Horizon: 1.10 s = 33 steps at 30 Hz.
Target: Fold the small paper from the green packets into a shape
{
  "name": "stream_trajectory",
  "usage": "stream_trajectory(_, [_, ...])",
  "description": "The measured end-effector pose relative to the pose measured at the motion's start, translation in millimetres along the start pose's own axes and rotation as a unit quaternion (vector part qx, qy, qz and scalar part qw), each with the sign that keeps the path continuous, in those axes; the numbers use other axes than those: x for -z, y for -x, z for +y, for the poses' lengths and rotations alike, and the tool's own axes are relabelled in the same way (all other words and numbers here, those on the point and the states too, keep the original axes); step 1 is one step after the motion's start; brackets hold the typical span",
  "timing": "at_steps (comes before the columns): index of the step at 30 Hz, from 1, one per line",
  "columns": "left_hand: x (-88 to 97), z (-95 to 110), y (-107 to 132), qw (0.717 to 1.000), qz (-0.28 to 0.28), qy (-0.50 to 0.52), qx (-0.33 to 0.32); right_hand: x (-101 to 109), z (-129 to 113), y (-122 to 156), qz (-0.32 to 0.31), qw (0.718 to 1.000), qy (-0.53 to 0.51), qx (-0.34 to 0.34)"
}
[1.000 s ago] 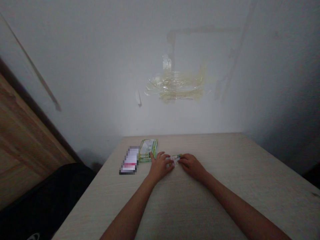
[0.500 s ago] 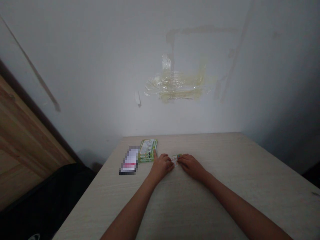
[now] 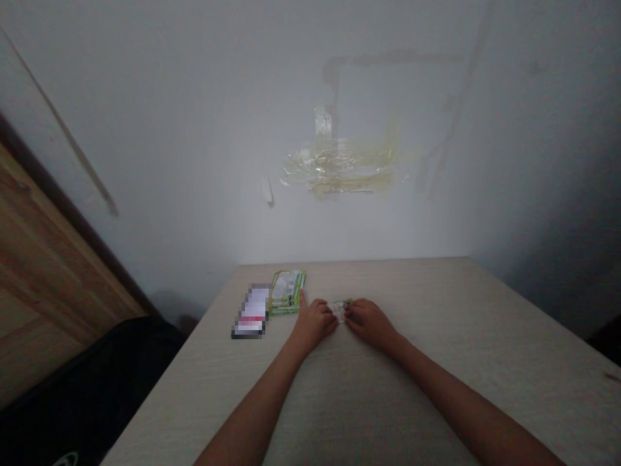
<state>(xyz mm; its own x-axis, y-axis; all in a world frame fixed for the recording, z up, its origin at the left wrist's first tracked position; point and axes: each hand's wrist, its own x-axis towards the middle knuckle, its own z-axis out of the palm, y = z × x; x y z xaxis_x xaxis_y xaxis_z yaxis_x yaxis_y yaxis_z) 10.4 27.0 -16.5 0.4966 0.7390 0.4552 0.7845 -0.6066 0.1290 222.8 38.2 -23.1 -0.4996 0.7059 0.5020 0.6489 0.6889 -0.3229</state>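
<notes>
A small white-and-green printed packet (image 3: 338, 312) lies low over the table between my two hands, partly covered by fingers. My left hand (image 3: 314, 323) has its curled fingers at the packet's left edge, while one outer finger sticks out beside a stack of green-and-white packets (image 3: 287, 290). At the right edge, the bent fingers of my right hand (image 3: 369, 322) close on the packet. The undersides of the fingers and the thumbs are mostly hidden.
Left of the stack lies a phone (image 3: 251, 312), its screen blurred out. The pale wooden table (image 3: 436, 310) meets a white wall (image 3: 194, 129) with peeling clear tape (image 3: 339, 165). A black bag (image 3: 97, 382) and a wooden panel (image 3: 43, 272) stand at the left.
The right hand's fingers have shifted slightly, and a little more of the small packet shows. My left hand, the stack and the phone stay put.
</notes>
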Motion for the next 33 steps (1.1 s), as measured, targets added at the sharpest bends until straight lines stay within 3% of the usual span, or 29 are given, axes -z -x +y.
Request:
stream_trajectory(26, [7.4,3,0,0.999,0.001,0.021,0.025,-1,-8,-3,-0.028,0.997,0.068,0.0])
stream_trajectory(33, [7.8,2,2,0.996,0.041,0.058,0.051,-1,-12,-3,-0.025,0.996,0.086,0.012])
